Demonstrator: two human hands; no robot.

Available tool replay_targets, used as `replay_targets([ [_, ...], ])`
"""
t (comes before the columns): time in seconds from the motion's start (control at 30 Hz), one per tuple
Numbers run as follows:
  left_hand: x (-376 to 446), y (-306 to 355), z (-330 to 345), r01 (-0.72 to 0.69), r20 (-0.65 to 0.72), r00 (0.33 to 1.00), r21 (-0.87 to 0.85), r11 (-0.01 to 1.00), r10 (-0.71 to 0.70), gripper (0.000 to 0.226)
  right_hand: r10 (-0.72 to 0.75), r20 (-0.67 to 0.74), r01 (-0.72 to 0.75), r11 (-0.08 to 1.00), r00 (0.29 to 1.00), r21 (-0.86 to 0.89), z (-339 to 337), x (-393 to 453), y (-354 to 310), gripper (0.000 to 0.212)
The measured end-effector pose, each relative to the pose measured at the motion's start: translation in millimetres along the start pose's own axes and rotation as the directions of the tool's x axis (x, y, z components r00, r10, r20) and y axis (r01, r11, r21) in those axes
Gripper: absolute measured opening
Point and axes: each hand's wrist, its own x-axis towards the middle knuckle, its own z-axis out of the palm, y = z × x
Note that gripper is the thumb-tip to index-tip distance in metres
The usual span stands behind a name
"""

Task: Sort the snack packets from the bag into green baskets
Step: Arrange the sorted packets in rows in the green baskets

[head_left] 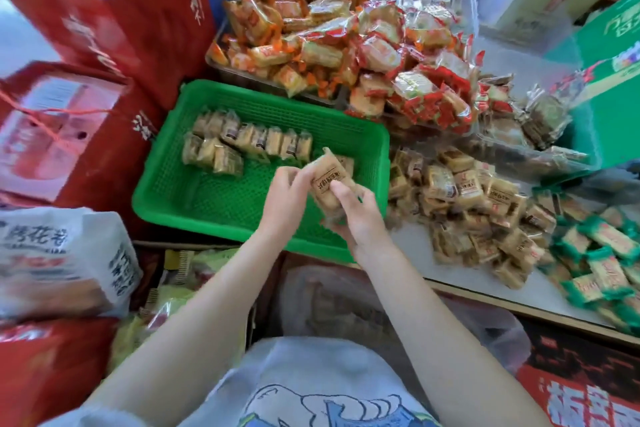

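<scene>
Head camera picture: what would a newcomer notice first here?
First, the bright green basket in the middle, with a row of tan snack packets along its far side. Just above its near right corner, the left hand and right hand both hold tan packets. Behind lie heaps of orange-red packets.

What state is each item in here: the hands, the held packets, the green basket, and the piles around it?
Left hand: pinches the held packets.
Right hand: grips the held packets.
Held packets: brown, lifted above the basket's right side.
Green basket: partly filled, rows of brown packets at its far end.
Brown pile: loose heap right of the basket.
Red and orange pile: heaped behind the basket.
Green packets: heaped far right.
</scene>
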Motion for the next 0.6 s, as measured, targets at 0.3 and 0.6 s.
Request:
replay_targets([
  [0.3, 40, -85, -115, 0.047, -0.231, 0.947, 0.786, 0.616, 0.223, 0.046, 0.21, -0.034, -0.179, 0.728, 0.977, -0.662, 97, 74, -6, 0.047],
  [0.6, 39, -105, -124, -0.079, -0.39, 0.796, 0.691, 0.719, 0.462, 0.047, 0.111, -0.169, -0.199, 0.68, 0.979, -0.706, 157, 119, 14, 0.094],
])
